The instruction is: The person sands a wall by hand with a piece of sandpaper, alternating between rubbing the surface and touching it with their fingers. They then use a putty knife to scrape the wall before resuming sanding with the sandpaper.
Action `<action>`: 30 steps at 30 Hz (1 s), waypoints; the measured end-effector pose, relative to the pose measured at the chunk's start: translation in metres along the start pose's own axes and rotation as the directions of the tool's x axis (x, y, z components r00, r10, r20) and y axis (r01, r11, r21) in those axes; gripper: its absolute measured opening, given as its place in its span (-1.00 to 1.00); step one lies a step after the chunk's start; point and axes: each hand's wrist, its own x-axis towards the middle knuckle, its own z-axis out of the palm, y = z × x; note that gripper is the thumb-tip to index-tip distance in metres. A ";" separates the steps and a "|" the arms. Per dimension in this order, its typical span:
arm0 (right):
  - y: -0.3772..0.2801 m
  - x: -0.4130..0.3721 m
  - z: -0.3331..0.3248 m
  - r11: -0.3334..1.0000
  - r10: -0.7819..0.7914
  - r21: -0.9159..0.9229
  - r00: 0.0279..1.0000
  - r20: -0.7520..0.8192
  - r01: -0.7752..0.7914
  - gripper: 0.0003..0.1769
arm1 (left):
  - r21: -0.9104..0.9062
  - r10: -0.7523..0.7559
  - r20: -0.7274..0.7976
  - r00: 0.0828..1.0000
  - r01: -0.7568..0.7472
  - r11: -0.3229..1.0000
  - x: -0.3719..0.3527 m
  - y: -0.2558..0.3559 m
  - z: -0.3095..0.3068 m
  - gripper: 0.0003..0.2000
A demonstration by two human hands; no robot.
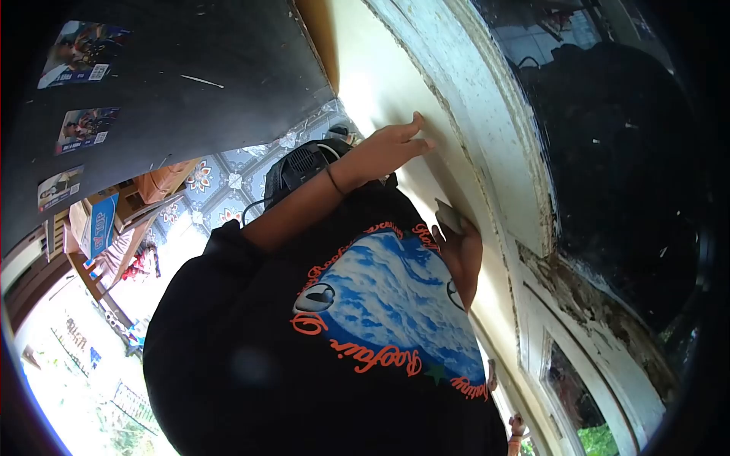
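Observation:
Neither of my hands shows in this view. Close in front of me is another person in a black T-shirt (304, 365) with a blue cloud print and orange lettering. One of this person's hands (388, 148), with a dark band at the wrist, reaches across to the cream wall panel (391, 87), fingers spread at its surface. Lower down, the person's other hand (462, 254) grips a flat grey piece (449, 217) close against the panel; its kind is unclear. Black gear with vents (303, 161) and a cable sits just behind the raised forearm.
Along the right runs a worn frame (487, 99) with peeling paint beside dark glass (608, 175). A black board (205, 68) bearing several picture cards fills the upper left. Cardboard boxes (95, 224) stand beyond patterned floor tiles (236, 181). A small, distant hand (517, 425) shows at the lower right.

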 end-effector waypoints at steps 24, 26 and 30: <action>-0.011 -0.021 0.028 0.991 -0.019 -0.130 0.995 0.099 0.032 -0.54 | -0.083 -0.117 0.047 0.992 0.121 0.989 -0.001 0.007 -0.009 -0.39; 0.000 -0.004 0.021 0.988 -0.016 -0.154 0.998 0.055 0.024 -0.54 | -0.113 -0.080 0.044 0.996 0.084 0.990 0.002 0.001 -0.005 -0.39; -0.003 -0.010 0.013 0.997 0.001 -0.071 1.000 -0.027 -0.003 -0.57 | -0.108 -0.065 0.015 0.998 0.066 0.992 0.001 -0.004 -0.003 -0.39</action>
